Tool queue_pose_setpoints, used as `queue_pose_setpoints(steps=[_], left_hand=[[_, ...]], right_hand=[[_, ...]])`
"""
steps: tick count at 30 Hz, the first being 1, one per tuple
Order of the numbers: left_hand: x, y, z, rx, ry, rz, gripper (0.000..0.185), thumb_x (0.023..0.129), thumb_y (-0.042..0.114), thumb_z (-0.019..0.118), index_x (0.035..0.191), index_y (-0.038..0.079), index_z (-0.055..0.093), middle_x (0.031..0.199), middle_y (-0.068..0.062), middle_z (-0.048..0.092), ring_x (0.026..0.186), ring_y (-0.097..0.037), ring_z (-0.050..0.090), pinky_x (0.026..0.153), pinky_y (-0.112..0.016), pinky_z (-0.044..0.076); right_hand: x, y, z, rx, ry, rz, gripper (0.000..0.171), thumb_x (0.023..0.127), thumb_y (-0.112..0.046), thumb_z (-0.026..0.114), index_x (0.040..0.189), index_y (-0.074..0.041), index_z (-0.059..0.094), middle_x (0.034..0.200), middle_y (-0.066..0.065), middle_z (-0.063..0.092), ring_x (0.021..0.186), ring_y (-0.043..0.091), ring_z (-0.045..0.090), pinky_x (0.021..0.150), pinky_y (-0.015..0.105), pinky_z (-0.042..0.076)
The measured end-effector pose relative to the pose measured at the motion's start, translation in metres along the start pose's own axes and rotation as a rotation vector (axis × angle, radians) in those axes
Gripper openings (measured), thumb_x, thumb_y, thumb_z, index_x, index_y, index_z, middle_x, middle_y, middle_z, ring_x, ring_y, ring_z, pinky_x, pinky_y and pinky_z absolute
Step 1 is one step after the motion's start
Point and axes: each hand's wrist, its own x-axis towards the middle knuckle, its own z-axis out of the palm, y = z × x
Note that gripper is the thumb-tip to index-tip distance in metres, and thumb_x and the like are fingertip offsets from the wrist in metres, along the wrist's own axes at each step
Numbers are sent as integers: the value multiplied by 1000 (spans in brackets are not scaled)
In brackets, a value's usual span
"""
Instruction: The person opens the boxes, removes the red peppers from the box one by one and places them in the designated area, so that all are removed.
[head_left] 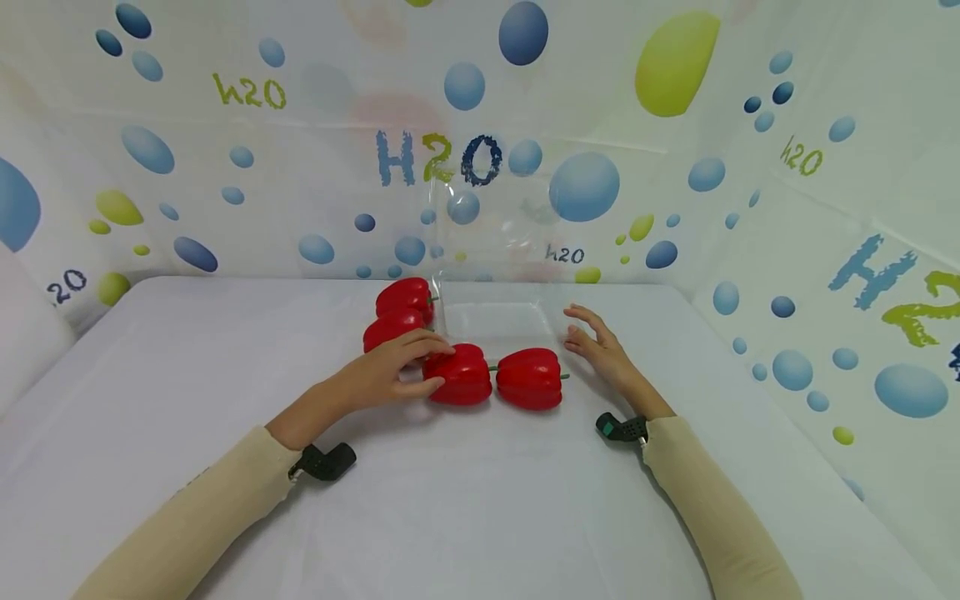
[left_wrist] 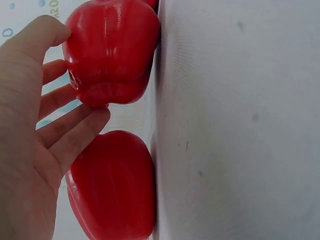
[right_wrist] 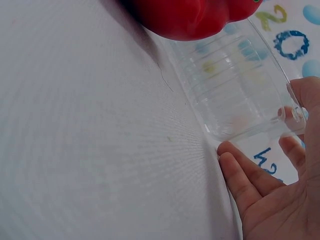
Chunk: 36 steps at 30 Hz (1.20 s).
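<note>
My left hand (head_left: 390, 371) is curled around one red pepper (head_left: 459, 375), right hand (head_left: 600, 350) open against the clear box (head_left: 495, 317). That flimsy box could slide away.

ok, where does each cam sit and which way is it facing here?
Head: above the table, looking forward and down; both sleeved arms, left hand on a red pepper.
Left wrist: looks past the fingers at that pepper.
Right wrist: looks past the right hand at the clear container.
Head and right wrist share the container.
</note>
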Motion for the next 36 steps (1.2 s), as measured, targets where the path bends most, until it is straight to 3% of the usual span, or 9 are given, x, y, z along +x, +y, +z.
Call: queue_pose_setpoints(steps=[4, 15, 23, 32, 36], left_hand=[[1, 2, -1, 10, 17, -1, 46, 80, 14, 79, 122, 11, 62, 123, -6, 60, 114, -22, 56, 83, -40, 58], [-2, 1, -3, 94, 105, 25, 31, 81, 12, 76, 111, 11, 69, 112, -5, 64, 105, -20, 60, 80, -37, 58], [-10, 0, -5, 151, 176, 32, 21, 83, 8, 74, 104, 10, 70, 105, -3, 66, 100, -17, 61, 80, -33, 58], [-6, 1, 1, 163, 173, 33, 22, 84, 9, 73, 106, 10, 69, 107, -3, 66, 102, -18, 61, 81, -34, 58], [0, 2, 2, 173, 179, 35, 25, 82, 10, 76, 106, 10, 68, 108, -3, 66, 103, -18, 61, 81, -34, 58]], right_hand=[[1, 1, 0, -3, 0, -2, 51, 103, -18, 47, 150, -4, 31, 162, 9, 14, 130, 44, 45, 103, 45, 41], [7, 0, 4, -31, -6, -14, 51, 103, -25, 49, 149, -8, 35, 161, 9, 16, 126, 43, 48, 102, 36, 44], [14, 0, 11, -26, -29, -3, 52, 104, -22, 47, 151, -9, 31, 162, 8, 15, 131, 45, 44, 105, 51, 40], [7, 6, 7, -67, 17, 19, 56, 103, -28, 49, 151, -8, 28, 160, 12, 14, 131, 43, 44, 100, 46, 45], [0, 3, 2, -151, 47, 24, 58, 102, -29, 49, 153, -15, 24, 161, 11, 12, 139, 43, 32, 107, 59, 35]])
